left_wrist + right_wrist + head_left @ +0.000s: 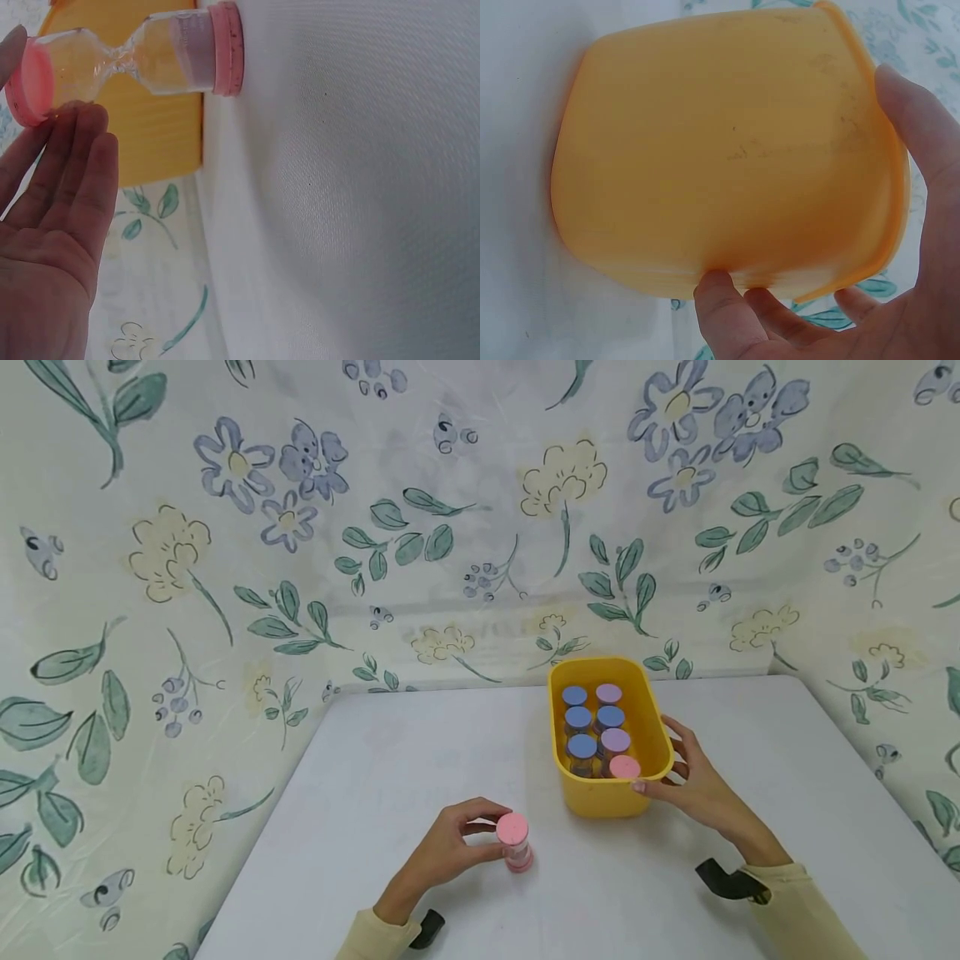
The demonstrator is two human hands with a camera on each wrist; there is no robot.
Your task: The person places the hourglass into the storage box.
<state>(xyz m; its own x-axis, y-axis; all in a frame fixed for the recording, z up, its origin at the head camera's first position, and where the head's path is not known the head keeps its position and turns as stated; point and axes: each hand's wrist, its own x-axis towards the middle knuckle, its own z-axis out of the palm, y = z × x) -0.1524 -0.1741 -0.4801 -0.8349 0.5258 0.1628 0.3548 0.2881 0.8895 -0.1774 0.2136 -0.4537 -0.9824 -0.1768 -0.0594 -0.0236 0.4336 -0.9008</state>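
My left hand (459,842) pinches a small hourglass (124,60) by its pink top cap, between thumb and fingers. The hourglass stands upright on the white table, with its sand in the lower bulb. To its right and farther back sits a yellow plastic bin (604,800). My right hand (693,781) grips the bin's near right corner, thumb at the front rim and fingers against the right side. Inside the bin stand several more hourglasses: blue-capped ones (581,746), purple-capped ones (615,741) and a pink-capped one (625,767). Their lower parts are mostly hidden.
The white table (427,743) extends around both hands. Behind it and along the sides hangs a flowered cloth (480,510). A dark strap (731,881) is at my right wrist, and another dark strap (427,929) at my left.
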